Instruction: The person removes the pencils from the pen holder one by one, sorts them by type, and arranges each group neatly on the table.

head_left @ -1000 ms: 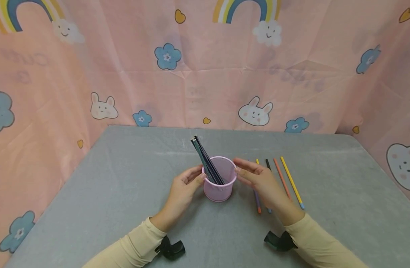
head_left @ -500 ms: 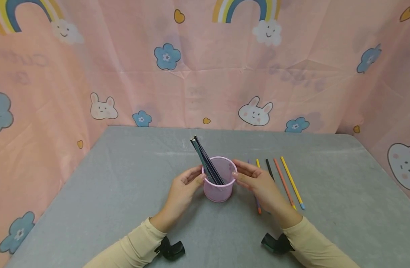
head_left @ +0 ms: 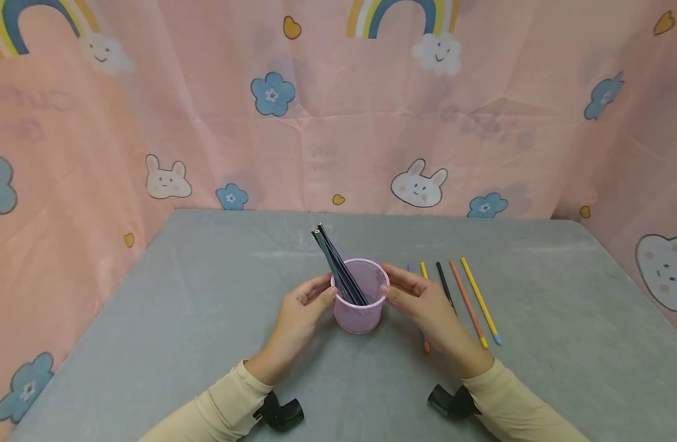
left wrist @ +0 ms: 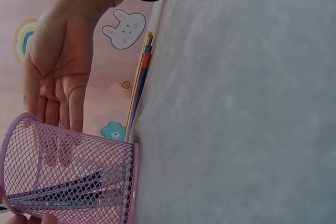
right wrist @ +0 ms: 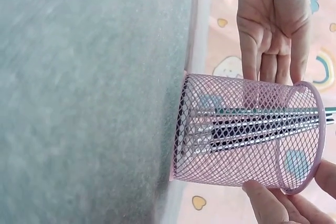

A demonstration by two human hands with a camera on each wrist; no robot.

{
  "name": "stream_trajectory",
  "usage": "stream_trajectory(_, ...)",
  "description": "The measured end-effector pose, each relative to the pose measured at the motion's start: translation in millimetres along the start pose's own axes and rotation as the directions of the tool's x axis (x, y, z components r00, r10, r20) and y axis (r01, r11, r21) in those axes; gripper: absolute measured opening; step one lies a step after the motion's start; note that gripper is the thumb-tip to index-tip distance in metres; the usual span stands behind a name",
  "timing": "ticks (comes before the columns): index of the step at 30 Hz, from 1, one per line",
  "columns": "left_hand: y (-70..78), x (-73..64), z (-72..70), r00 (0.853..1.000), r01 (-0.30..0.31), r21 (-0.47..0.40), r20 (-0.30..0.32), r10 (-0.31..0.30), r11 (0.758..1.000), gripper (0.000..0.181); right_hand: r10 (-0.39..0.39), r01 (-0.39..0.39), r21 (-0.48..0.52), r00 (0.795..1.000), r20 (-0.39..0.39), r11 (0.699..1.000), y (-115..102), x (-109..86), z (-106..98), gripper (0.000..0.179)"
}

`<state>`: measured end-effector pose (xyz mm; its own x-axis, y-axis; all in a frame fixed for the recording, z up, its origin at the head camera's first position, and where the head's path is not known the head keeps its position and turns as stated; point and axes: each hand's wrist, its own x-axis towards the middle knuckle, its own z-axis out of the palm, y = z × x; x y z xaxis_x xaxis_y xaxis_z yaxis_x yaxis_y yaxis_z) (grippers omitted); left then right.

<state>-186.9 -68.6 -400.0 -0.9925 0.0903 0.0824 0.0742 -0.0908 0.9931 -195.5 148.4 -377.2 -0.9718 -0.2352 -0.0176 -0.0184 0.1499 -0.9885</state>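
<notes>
A pink mesh pen cup (head_left: 357, 320) stands upright on the grey table between my two hands. Several dark pencils (head_left: 338, 270), one of them dark green, lean to the left inside it. My left hand (head_left: 297, 316) holds the cup's left side, thumb at the rim. On the opposite side my right hand (head_left: 435, 316) holds it too, with its thumb at the rim and fingers along the wall. The right wrist view shows the cup (right wrist: 236, 174) with its base down on the table and the pencils (right wrist: 252, 127) visible through the mesh.
To the right of the cup several loose pencils lie roughly side by side: a yellow one (head_left: 482, 301), an orange one (head_left: 468, 304), a black one (head_left: 445, 285) and a purple one (head_left: 425, 342). My right hand partly covers some. A pink printed cloth (head_left: 316, 141) hangs behind the table.
My right hand has shifted slightly left, and its thumb has come onto the cup's rim. The left hand, cup and pencils have stayed in place.
</notes>
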Motion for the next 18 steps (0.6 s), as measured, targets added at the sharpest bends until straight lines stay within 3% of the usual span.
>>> stream_trajectory(11, 7.5, 1.8, -1.3, 0.999, 0.029, 0.019, -0.017, -0.028, 0.999, 0.04, -0.027, 0.027, -0.028, 1.0, -0.003, 0.999, 1, -0.1, 0, 0.049)
stream_trajectory(18, 15.1, 3.6, -1.5, 0.994, -0.06, -0.012, -0.094, 0.059, 0.998, 0.039, -0.014, 0.014, -0.038, 1.0, -0.011, 0.999, 2, -1.1, 0, 0.05)
